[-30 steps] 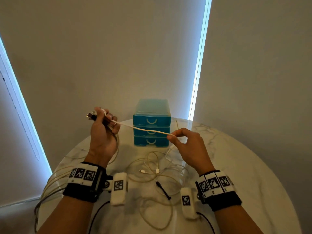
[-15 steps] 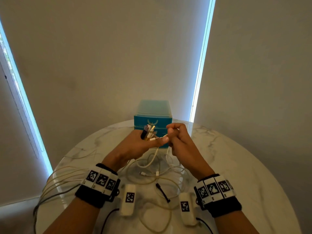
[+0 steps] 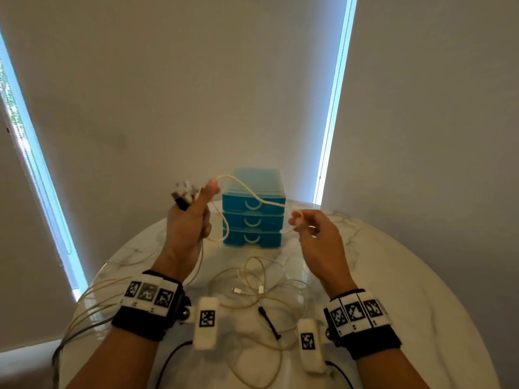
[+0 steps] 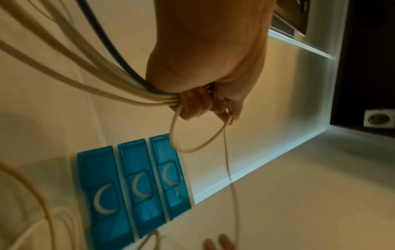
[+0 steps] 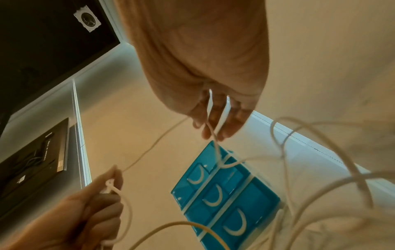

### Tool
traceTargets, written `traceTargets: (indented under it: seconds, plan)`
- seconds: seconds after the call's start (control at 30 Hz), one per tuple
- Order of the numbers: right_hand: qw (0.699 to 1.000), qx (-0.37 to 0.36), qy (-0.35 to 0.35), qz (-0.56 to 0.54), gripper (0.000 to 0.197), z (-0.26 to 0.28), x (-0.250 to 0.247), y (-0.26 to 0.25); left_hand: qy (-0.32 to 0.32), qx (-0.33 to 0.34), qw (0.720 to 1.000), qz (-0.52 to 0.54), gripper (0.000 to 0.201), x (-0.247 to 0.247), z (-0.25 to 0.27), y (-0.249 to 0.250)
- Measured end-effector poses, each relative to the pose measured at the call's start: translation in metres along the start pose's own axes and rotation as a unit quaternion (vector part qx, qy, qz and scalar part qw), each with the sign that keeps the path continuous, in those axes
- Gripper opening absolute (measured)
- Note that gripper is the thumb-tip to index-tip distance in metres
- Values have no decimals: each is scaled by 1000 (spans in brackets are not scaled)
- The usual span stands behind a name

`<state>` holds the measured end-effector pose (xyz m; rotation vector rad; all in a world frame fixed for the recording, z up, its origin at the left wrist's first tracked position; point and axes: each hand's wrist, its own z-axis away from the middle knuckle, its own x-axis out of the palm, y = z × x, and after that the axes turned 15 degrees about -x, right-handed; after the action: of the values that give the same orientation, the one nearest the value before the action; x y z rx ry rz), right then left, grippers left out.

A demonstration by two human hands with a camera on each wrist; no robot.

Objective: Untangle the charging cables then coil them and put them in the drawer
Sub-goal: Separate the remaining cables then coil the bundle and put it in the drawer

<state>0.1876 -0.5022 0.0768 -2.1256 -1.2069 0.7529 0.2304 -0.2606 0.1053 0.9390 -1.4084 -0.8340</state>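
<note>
— What's on the wrists?
— A black band (image 3: 146, 322) on the left, another black band (image 3: 373, 339) on the right, each topped with white blocks printed in square black codes.
— And those white pods?
— Small tagged units (image 3: 206, 321), thin black leads trailing off.

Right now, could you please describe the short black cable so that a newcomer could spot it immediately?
Start at the round marble table with the blue drawer unit at its back. In front of the drawers, between the person's wrists, lies a loose tangle of cream cables. The short black cable lies at the tangle's near edge, the only dark, nearly straight piece among pale loops.
</note>
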Motion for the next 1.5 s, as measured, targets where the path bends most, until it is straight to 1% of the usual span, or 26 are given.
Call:
traceTargets:
  seconds: [0.03,0.07,0.13,0.17,0.23,0.33,0.4,0.53,0.57,0.6,0.67,0.7,0.77,0.83,0.93,1.0,1.03,1.07,1.1,1.13,1.2,1.23,1.27,1.33,1.37,1.5]
  plan:
    - [998,4,45,-35,17,-2,-2,-4,-7,-15,999,-52,44,1,1,-3]
    - [993,13,84,-81,17,-4,-4,-8,-30,-25,993,-112,43,2,2,-6]
    - [974,36,121,-185,17,-6,-9,-18,-67,-32,971,-229,36,9,11,-9]
    - [965,42,122,-227,17,-7,-11,-23,-76,-35,960,-267,31,14,16,-10]
    - [955,51,108,-273,18,-7,-12,-29,-100,-42,951,-291,26,24,22,-11]
    - [941,73,94,-317,20,-6,-11,-34,-124,-48,940,-313,29,30,25,-12]
    - [929,87,78,-350,23,-6,-11,-37,-96,-34,940,-325,25,30,23,-14]
    - [914,105,10,-392,28,-6,-10,-42,-47,6,949,-313,18,30,24,-17]
    - [921,102,-6,-375,29,-6,-11,-40,-36,22,953,-300,16,29,23,-17]
    - [942,92,-21,-322,30,-7,-12,-36,-21,37,958,-283,14,28,22,-16]
    - [987,63,-63,-133,32,-6,-16,-25,13,52,969,-241,13,26,20,-13]
    - [993,54,-95,-48,35,-5,-17,-19,26,57,974,-218,13,26,20,-11]
    - [981,69,-177,46,42,-3,-16,-9,50,70,981,-177,16,24,18,-9]
    - [961,100,-240,95,44,0,-12,-2,69,80,983,-149,19,22,15,-9]
    - [956,103,-252,107,28,3,-9,5,90,69,989,-98,27,17,8,-10]
    - [968,106,-222,56,16,3,-11,3,97,63,990,-80,36,12,4,-9]
    - [976,106,-189,2,13,1,-12,0,99,60,990,-77,34,10,2,-8]
    - [982,106,-141,-70,16,-2,-13,-5,101,55,990,-79,28,7,1,-7]
    - [979,111,-82,-153,19,-7,-15,-11,98,47,990,-84,20,6,1,-5]
    - [965,117,-16,-232,20,-13,-17,-18,94,41,990,-93,16,3,2,-4]
    - [926,123,117,-337,18,-28,-17,-29,83,36,988,-127,26,1,3,-1]
    - [917,118,169,-342,17,-36,-16,-32,79,34,986,-145,29,-1,3,-1]
    - [917,105,206,-325,16,-43,-16,-33,71,31,985,-156,26,-2,4,1]
    - [914,69,263,-300,22,-59,-16,-32,65,28,983,-168,10,-6,2,3]
    - [909,56,286,-296,25,-67,-16,-33,78,30,983,-165,5,-9,-1,4]
    - [891,24,365,-268,26,-96,-4,-37,155,44,980,-115,9,-22,-10,6]
